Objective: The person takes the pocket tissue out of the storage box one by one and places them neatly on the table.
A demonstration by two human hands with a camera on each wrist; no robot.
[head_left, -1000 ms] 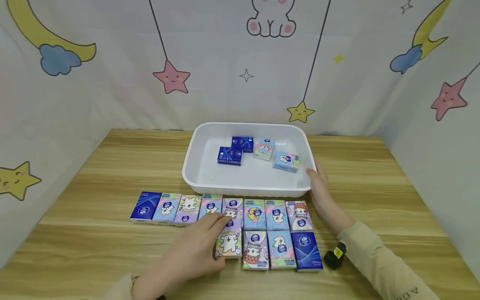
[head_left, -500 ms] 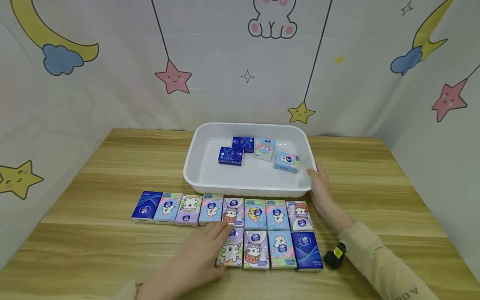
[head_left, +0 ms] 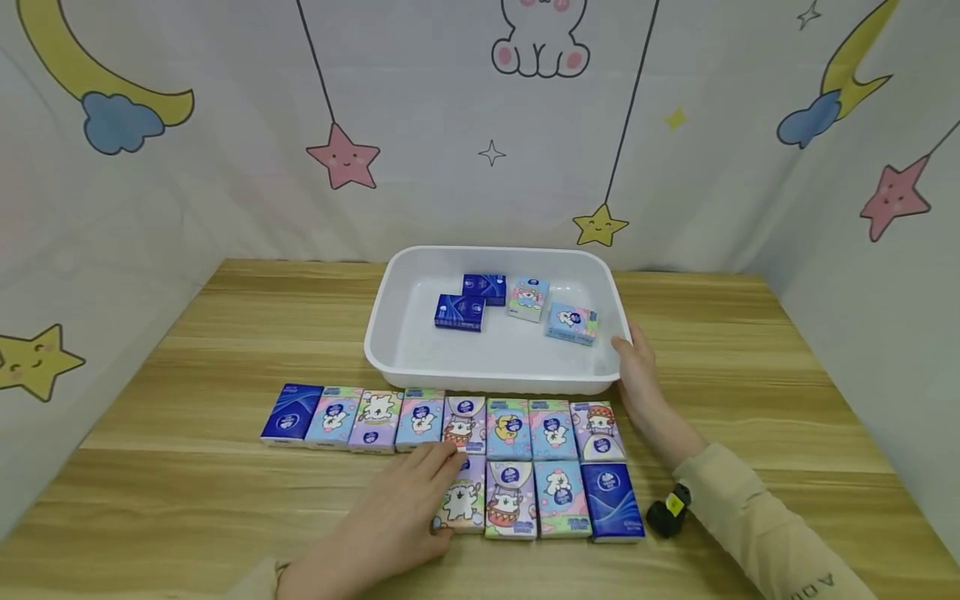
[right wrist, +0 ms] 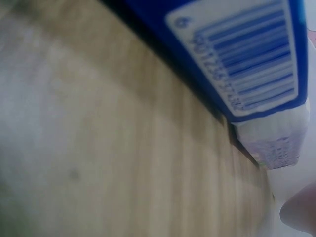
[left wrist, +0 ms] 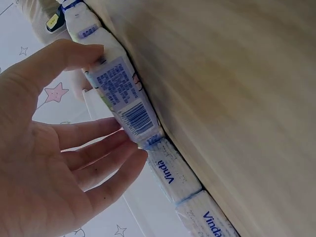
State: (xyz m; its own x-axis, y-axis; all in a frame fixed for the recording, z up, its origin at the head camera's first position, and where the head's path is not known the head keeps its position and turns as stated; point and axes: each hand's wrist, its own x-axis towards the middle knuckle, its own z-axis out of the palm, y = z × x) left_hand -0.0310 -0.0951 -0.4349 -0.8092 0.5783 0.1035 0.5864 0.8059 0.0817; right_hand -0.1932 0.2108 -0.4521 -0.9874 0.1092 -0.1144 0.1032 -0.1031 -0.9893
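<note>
My left hand (head_left: 401, 510) pinches a lilac tissue pack (head_left: 462, 502) with a white cartoon dog, at the left end of the front row. In the left wrist view, my thumb and fingers hold its edges, and its barcode side (left wrist: 123, 101) shows. Beside it lie a drum-patterned tissue pack (head_left: 512, 504), a light blue tissue pack (head_left: 562, 500) and a dark blue tissue pack (head_left: 613, 500). My right hand (head_left: 643, 383) grips the right side of a white plastic tray (head_left: 487, 381), thumb at the rim; its other fingers are mostly hidden.
Behind the front row runs a longer row of tissue packs, from a dark blue pack (head_left: 292, 414) to a lilac pack (head_left: 597, 429). Inside the tray are two dark blue packs (head_left: 459, 312) and two light blue packs (head_left: 572, 322). A black object (head_left: 667, 512) sits by the right sleeve.
My left hand has brought the lilac tissue pack slightly toward me, down into line with the front row. My right hand and the tray have stayed put.
</note>
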